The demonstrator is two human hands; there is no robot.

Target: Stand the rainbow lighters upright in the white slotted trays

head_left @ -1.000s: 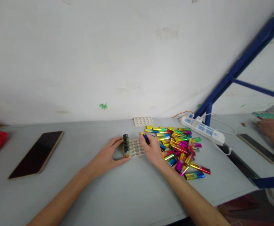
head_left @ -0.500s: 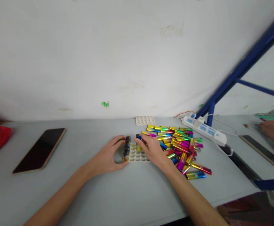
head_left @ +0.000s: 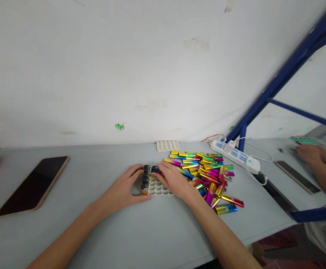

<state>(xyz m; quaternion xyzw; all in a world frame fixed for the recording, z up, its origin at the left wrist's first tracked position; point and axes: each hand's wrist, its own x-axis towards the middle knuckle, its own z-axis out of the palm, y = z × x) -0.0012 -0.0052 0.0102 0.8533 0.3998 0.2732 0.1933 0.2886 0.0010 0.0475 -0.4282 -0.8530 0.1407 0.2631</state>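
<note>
A white tray with oval holes lies on the table in front of me. Along its left end several lighters stand upright in a row, black tops upward. My left hand curves around that end, thumb at the near edge and fingers at the far edge, steadying it. Pinched in my right hand is another lighter, upright over the holes just right of the row; its lower part is hidden. Right of the tray spreads a pile of shiny multicoloured lighters.
A second holed tray lies near the wall. On the left is a dark phone-like slab. A power strip with cables and a blue metal frame stand right. Beyond them another person's hands are at work.
My right hand has brought its lighter left, close to the standing row. My left hand stays around the tray's end. The whole view has shifted slightly.
</note>
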